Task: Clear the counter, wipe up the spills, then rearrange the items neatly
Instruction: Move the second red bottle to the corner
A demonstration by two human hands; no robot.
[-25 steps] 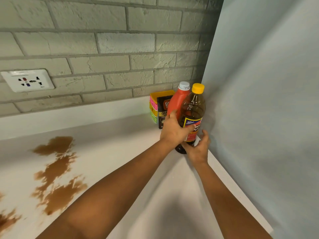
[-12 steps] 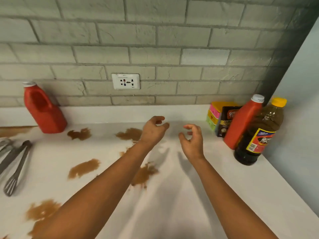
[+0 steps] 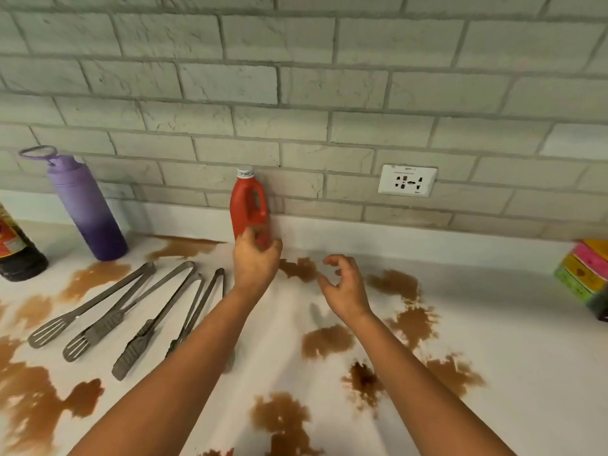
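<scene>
A red handled bottle (image 3: 250, 205) with a white cap stands upright against the brick wall at the back of the white counter (image 3: 510, 324). My left hand (image 3: 256, 261) is at its base, thumb on one side and fingers curled round the other. My right hand (image 3: 343, 286) hovers to the right above the counter, fingers loosely curled, holding nothing. Brown spills (image 3: 327, 340) lie in patches across the counter, around and under both arms.
Several metal tongs (image 3: 131, 311) lie side by side left of my left arm. A purple flask (image 3: 85, 205) stands at the back left, a dark bottle (image 3: 16, 255) at the left edge. Stacked coloured sponges (image 3: 585, 274) sit far right. A wall socket (image 3: 407, 180) is above.
My view has swung left, away from the corner bottles. My left hand has reached the red bottle and closed on its base; my right hand followed, still holding nothing.
</scene>
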